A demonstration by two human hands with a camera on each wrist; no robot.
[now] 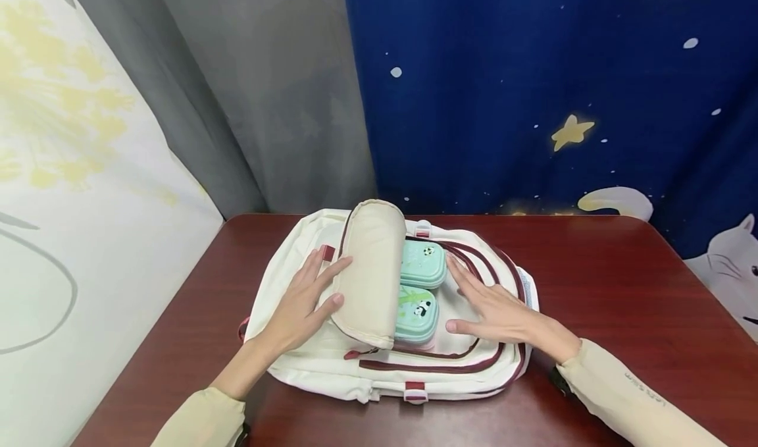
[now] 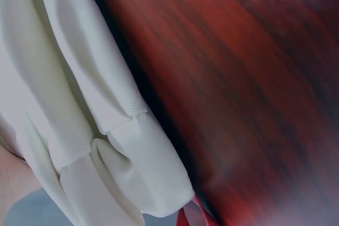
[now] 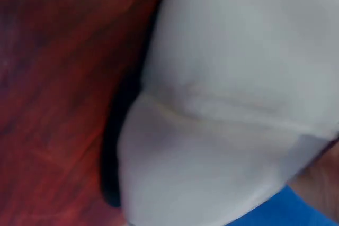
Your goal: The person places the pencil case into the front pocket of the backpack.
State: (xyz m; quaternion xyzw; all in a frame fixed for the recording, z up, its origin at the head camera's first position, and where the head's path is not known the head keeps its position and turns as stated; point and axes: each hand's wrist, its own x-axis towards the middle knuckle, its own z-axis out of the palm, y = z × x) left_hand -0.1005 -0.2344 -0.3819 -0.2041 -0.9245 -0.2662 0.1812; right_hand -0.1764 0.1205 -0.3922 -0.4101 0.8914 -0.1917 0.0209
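Observation:
A cream-white backpack (image 1: 278, 282) with maroon piping lies flat in the head view. Its front pocket flap (image 1: 374, 269) is folded over to the left. Two mint-green cases (image 1: 423, 262) with panda prints sit in the pocket, one above the other, their left ends hidden under the flap. My left hand (image 1: 302, 305) rests at the flap's left side, fingers spread and thumb tip on its edge. To the right of the cases, my right hand (image 1: 491, 309) lies over the pocket with fingers extended, fingertips right beside the upper case. Both wrist views show mostly pale backpack fabric (image 2: 153, 168).
The backpack lies on a dark red-brown table (image 1: 592, 276). Behind the table hang a grey curtain (image 1: 284, 91) and a blue curtain with stars (image 1: 474, 105). A white patterned cloth (image 1: 89, 236) borders the left side. A maroon zipper pull (image 1: 353, 354) lies below the flap.

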